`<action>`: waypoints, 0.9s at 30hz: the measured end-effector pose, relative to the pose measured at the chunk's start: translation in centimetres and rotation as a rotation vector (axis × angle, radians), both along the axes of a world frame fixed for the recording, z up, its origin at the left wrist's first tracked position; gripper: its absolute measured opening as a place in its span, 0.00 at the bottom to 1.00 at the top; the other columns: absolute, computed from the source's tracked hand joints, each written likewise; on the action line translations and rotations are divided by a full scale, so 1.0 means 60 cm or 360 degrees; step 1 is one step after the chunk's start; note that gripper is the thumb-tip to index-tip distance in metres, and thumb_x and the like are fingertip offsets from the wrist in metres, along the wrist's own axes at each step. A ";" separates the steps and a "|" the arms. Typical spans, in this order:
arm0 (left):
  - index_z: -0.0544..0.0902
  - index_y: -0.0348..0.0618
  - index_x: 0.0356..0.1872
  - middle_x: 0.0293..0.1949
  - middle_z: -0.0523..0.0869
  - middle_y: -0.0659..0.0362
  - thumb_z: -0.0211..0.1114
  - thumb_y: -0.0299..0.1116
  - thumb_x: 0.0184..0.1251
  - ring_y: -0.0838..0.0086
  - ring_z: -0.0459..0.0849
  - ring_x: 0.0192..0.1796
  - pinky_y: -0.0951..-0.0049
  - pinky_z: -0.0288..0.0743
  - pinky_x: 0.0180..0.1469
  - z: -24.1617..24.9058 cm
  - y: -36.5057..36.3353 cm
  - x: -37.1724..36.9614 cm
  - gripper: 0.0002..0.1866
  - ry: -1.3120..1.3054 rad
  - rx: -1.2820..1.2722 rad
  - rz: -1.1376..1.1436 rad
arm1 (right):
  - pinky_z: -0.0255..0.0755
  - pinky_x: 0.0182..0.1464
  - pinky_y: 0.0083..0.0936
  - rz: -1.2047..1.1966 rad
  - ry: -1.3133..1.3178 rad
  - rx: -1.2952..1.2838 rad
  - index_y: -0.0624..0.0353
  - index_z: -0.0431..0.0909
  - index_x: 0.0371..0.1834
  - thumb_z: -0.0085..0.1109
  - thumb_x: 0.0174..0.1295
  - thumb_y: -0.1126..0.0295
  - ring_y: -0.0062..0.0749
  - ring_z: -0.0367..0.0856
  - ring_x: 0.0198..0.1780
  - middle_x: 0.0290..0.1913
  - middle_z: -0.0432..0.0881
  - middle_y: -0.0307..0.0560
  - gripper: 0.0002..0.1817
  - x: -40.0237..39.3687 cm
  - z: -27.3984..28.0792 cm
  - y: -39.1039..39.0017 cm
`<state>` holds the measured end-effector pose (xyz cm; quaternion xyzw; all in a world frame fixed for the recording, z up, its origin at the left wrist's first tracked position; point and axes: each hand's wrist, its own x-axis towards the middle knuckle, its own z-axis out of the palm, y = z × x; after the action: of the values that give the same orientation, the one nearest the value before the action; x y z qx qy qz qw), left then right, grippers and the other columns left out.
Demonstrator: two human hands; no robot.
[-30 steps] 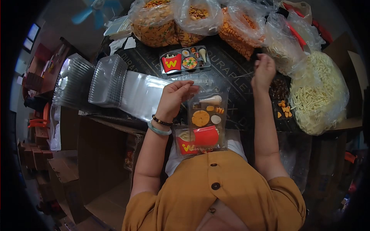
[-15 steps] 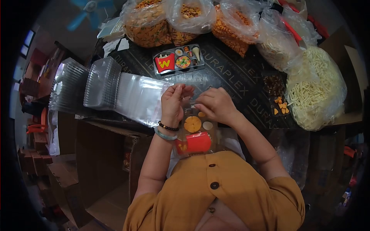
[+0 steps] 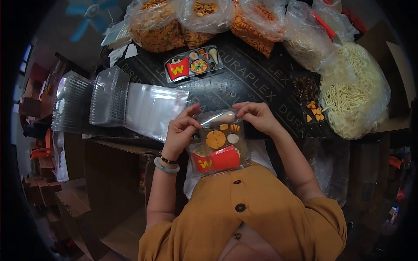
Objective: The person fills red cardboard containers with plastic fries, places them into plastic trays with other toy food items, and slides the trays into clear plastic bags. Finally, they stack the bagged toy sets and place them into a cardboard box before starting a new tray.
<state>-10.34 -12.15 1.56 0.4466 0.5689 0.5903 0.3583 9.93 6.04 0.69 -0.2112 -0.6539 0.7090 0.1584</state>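
Note:
Against my front I hold a clear plastic packet of miniature toy food. Through the film show a red fries box with a yellow W, an orange disc, a white round piece and small orange pieces. My left hand is closed in a pinch at the packet's upper left corner, with a dark beaded bracelet and a pale bangle on that wrist. The packet's upper right corner is pinched by my right hand. Beyond the packet, a similar filled tray lies on the black table.
To the left stand stacks of clear plastic trays and a pile of clear bags. Large bags of orange pieces line the back. A bag of pale sticks and loose orange pieces are at right. Cardboard boxes sit below.
My hands have moved apart to the packet's upper corners, the right hand going right and the left hand going left and down. The packet's upper part is now uncovered. The camera view has shifted slightly.

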 end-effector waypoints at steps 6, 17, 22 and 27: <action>0.78 0.36 0.40 0.52 0.78 0.52 0.62 0.25 0.60 0.76 0.78 0.49 0.79 0.72 0.48 0.017 -0.017 0.040 0.08 -0.1378 0.0056 0.0340 | 0.70 0.51 0.21 -0.0063 0.0106 -0.0081 0.65 0.78 0.25 0.47 0.52 0.83 0.28 0.77 0.50 0.52 0.78 0.54 0.08 0.004 -0.014 -0.017; 0.75 0.37 0.38 0.29 0.75 0.60 0.63 0.20 0.50 0.76 0.73 0.28 0.79 0.67 0.32 0.171 -0.053 0.153 0.12 0.1021 0.0652 0.0517 | 0.66 0.57 0.24 0.0035 0.0227 -0.0187 0.64 0.79 0.40 0.52 0.60 0.74 0.29 0.74 0.54 0.55 0.76 0.51 0.09 0.192 0.046 -0.045; 0.78 0.44 0.37 0.29 0.76 0.59 0.70 0.31 0.39 0.66 0.76 0.27 0.73 0.69 0.30 0.141 -0.067 0.212 0.19 0.1714 0.0584 -0.0260 | 0.69 0.53 0.24 -0.0279 -0.0444 -0.0312 0.64 0.80 0.43 0.50 0.66 0.67 0.28 0.78 0.50 0.50 0.80 0.50 0.13 0.493 0.000 -0.030; 0.76 0.32 0.49 0.48 0.74 0.48 0.73 0.43 0.48 0.55 0.75 0.49 0.66 0.72 0.49 -0.013 -0.043 0.200 0.31 0.1022 -0.0073 -0.0844 | 0.71 0.48 0.24 -0.1217 -0.0376 -0.0635 0.66 0.80 0.41 0.51 0.64 0.64 0.31 0.80 0.46 0.47 0.82 0.50 0.15 0.607 -0.085 -0.038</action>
<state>1.68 -14.74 0.77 0.7310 0.5300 0.2954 0.3121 46.37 3.76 -4.43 -0.5436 -0.3930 0.6828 0.2895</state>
